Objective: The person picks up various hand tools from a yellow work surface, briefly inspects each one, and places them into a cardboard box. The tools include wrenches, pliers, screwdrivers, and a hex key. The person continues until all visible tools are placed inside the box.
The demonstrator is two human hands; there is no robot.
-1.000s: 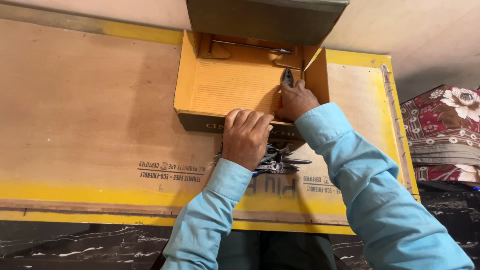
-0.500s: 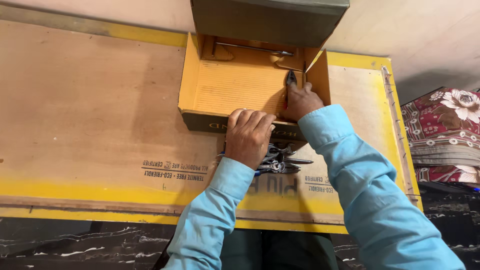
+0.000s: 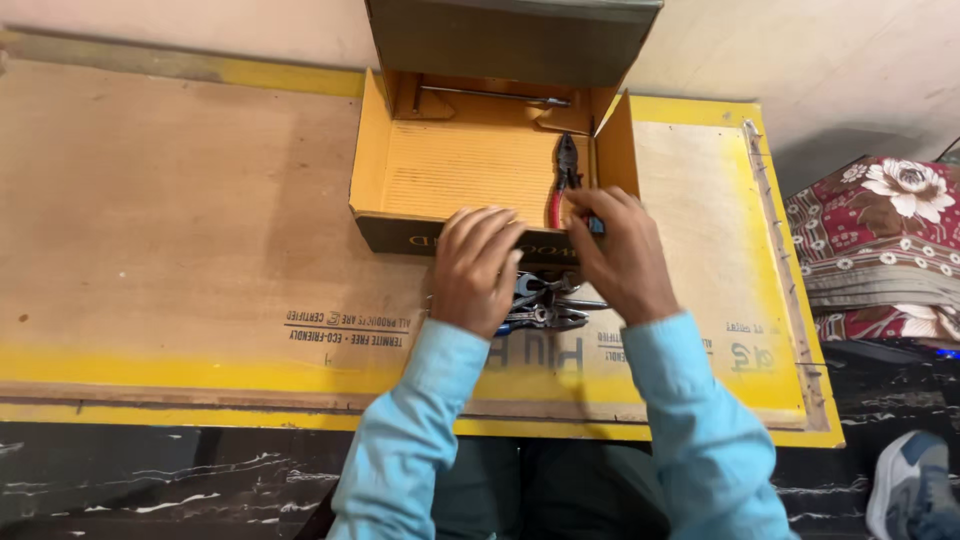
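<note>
An open yellow cardboard box [image 3: 372,165] stands on a plywood board [image 3: 160,220], its dark lid [image 3: 510,40] raised at the back. Pliers [image 3: 567,165] with red and blue handles lie inside along the box's right wall, jaws pointing away from me. My right hand [image 3: 625,260] reaches over the front wall, its fingertips closed on the handle ends. My left hand [image 3: 480,265] lies palm down on the front wall, fingers flat and holding nothing. Between my wrists, a small pile of metal tools [image 3: 545,305] rests on the board.
A thin metal rod [image 3: 495,95] lies across the back of the box. The board has yellow borders and a metal strip along its right edge [image 3: 775,230]. Floral bedding [image 3: 880,240] sits to the right, and a shoe [image 3: 915,485] at the lower right.
My right hand has drawn back from deep inside the box to its front wall, and the pliers now lie flat on the box floor. My left hand stays on the front wall.
</note>
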